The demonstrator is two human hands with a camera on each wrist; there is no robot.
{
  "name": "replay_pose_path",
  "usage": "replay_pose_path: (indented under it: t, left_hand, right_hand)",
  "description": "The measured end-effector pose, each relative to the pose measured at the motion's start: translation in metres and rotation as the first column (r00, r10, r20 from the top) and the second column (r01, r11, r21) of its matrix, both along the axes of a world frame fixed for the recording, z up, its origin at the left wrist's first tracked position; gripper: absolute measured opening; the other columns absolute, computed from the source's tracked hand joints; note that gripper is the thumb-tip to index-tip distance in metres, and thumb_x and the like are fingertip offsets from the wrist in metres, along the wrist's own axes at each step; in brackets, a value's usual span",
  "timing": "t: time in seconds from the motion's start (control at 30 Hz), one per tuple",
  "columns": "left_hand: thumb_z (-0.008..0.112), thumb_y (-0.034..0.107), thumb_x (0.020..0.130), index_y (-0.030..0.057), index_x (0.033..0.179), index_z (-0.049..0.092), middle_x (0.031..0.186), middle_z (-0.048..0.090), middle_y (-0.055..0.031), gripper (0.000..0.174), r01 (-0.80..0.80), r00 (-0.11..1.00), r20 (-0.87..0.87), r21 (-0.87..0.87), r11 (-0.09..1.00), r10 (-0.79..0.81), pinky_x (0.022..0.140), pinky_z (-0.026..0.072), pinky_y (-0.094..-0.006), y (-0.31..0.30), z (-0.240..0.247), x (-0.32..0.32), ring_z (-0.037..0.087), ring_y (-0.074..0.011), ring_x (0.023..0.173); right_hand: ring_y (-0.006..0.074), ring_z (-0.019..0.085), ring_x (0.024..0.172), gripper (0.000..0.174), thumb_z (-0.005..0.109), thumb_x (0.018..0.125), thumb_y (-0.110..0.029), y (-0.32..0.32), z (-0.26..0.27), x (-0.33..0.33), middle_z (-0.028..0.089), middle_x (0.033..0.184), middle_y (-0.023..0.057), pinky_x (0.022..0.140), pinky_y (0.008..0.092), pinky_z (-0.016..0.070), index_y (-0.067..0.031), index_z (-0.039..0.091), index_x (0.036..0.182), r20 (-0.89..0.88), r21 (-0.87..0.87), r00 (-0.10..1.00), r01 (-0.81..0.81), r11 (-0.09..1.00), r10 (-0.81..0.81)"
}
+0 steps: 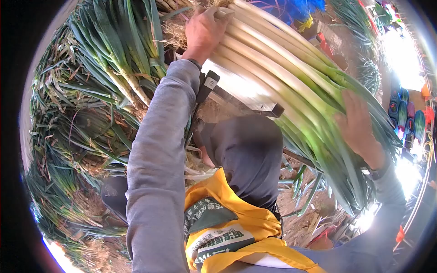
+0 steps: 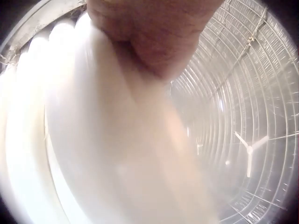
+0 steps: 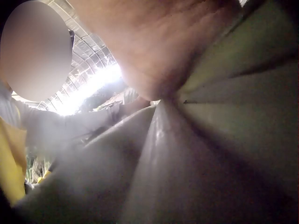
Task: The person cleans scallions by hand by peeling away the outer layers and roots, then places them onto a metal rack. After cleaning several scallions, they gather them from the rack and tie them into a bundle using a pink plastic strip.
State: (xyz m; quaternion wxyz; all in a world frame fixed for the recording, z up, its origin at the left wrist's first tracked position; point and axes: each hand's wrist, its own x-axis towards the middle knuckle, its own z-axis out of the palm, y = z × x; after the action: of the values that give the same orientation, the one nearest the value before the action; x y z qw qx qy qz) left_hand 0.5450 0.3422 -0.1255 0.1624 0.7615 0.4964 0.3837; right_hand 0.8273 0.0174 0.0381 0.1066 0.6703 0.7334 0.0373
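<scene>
A row of long green onions (image 1: 277,59) lies side by side across a pale metal stand (image 1: 241,88), white shafts toward the upper left and green leaves toward the lower right. My left hand (image 1: 205,31) grips a white shaft near the root end, its fingers bent over it. In the left wrist view that onion shaft (image 2: 126,135) is blurred beneath the hand (image 2: 154,28). My right hand (image 1: 359,125) rests on the green leaves with its fingers extended. From the right wrist, the palm (image 3: 154,42) lies against broad leaves (image 3: 243,121).
Piles of untrimmed green onions (image 1: 86,113) with roots and dry leaves fill the left side. The stand's dark-capped bar (image 1: 275,110) projects near my knee (image 1: 248,154). Blue plastic (image 1: 291,11) lies at the top. Bundled onions (image 1: 403,113) stand at the far right.
</scene>
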Motion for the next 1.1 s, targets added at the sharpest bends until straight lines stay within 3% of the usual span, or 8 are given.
replay_pose_path:
  t: [0.23,0.47,0.57,0.63,0.7,0.77,1.0,1.1]
  left_hand:
    - [0.053,0.049,0.101,0.0216,0.132,0.066,0.134,0.061,-0.0155,0.043,-0.083,0.934,-0.343,0.067,0.994,0.101,0.103,0.0452,-0.0561,0.009,-0.014,0.014,0.055,-0.0416,0.126]
    - [0.050,0.014,0.101,0.0144,0.136,0.064,0.134,0.062,-0.0125,0.038,0.394,0.782,-0.620,0.420,0.818,-0.058,0.117,0.0363,-0.0575,0.018,-0.030,-0.038,0.049,-0.0336,0.135]
    - [0.056,0.034,0.105,0.0017,0.098,0.060,0.093,0.063,-0.0098,0.033,-0.097,0.995,0.082,0.772,0.628,0.052,0.071,0.0511,-0.0336,-0.017,0.008,-0.111,0.060,-0.0178,0.073]
    - [0.057,0.031,0.104,-0.0014,0.107,0.065,0.099,0.066,-0.0111,0.033,0.606,0.611,0.381,0.340,0.720,-0.694,0.082,0.0526,-0.0347,-0.022,-0.013,-0.193,0.065,-0.0210,0.088]
    - [0.059,0.028,0.104,-0.0018,0.110,0.066,0.105,0.067,-0.0112,0.031,0.505,0.782,0.589,-0.409,0.760,-0.203,0.090,0.0526,-0.0354,-0.103,0.067,-0.282,0.065,-0.0210,0.099]
    - [0.059,0.027,0.105,-0.0001,0.111,0.066,0.102,0.065,-0.0064,0.029,0.239,0.747,0.628,-0.561,0.792,0.219,0.090,0.0526,-0.0324,-0.147,0.100,-0.334,0.064,-0.0180,0.094]
    - [0.057,0.027,0.107,0.0037,0.116,0.066,0.103,0.066,-0.0019,0.027,0.048,0.416,0.761,-0.566,0.823,0.498,0.087,0.0530,-0.0302,-0.231,0.109,-0.415,0.063,-0.0133,0.091]
    - [0.060,0.027,0.106,0.0035,0.116,0.067,0.101,0.068,-0.0024,0.027,0.052,0.338,0.762,-0.601,0.798,0.552,0.084,0.0550,-0.0310,-0.253,0.099,-0.430,0.065,-0.0133,0.088]
  right_hand:
    - [0.0459,0.045,0.127,0.059,0.056,0.101,-0.030,0.003,-0.011,0.002,0.047,0.139,0.0270,0.110,0.0543,0.0349,0.0049,0.040,0.145,0.006,0.009,1.000,-0.010,1.000,0.010]
    - [0.0439,0.043,0.135,0.054,0.051,0.104,-0.028,0.001,-0.024,0.037,0.046,0.145,0.0274,0.116,0.0502,0.0326,0.0049,0.041,0.145,0.064,-0.030,0.998,-0.022,0.999,0.024]
    - [0.0430,0.044,0.135,0.052,0.052,0.104,-0.028,0.009,-0.016,0.058,0.047,0.145,0.0271,0.116,0.0486,0.0336,0.0056,0.044,0.144,0.143,-0.103,0.979,-0.131,0.986,0.145]
    - [0.0423,0.045,0.135,0.052,0.052,0.105,-0.029,0.019,0.010,0.029,0.048,0.145,0.0264,0.115,0.0476,0.0346,0.0052,0.046,0.143,0.144,-0.175,0.987,-0.042,0.984,0.068]
    - [0.0419,0.046,0.135,0.052,0.052,0.105,-0.029,0.033,0.036,-0.011,0.049,0.145,0.0258,0.115,0.0471,0.0352,0.0045,0.047,0.143,0.115,-0.223,0.993,0.061,0.973,-0.036]
    - [0.0400,0.046,0.137,0.049,0.051,0.106,-0.028,0.047,0.056,-0.056,0.049,0.146,0.0232,0.115,0.0452,0.0360,0.0018,0.048,0.145,0.171,0.031,0.932,-0.330,0.943,0.321]
    - [0.0290,0.060,0.122,0.044,0.052,0.106,-0.034,0.166,-0.036,-0.300,0.065,0.129,0.0169,0.106,0.0368,0.0430,-0.0001,0.062,0.132,-0.753,-0.230,0.587,-0.659,0.716,0.298]
    - [0.0332,0.066,0.110,0.057,0.054,0.102,-0.050,0.200,-0.159,-0.401,0.070,0.117,0.0197,0.095,0.0398,0.0498,0.0003,0.067,0.123,-0.670,-0.343,0.649,-0.701,0.625,0.360]
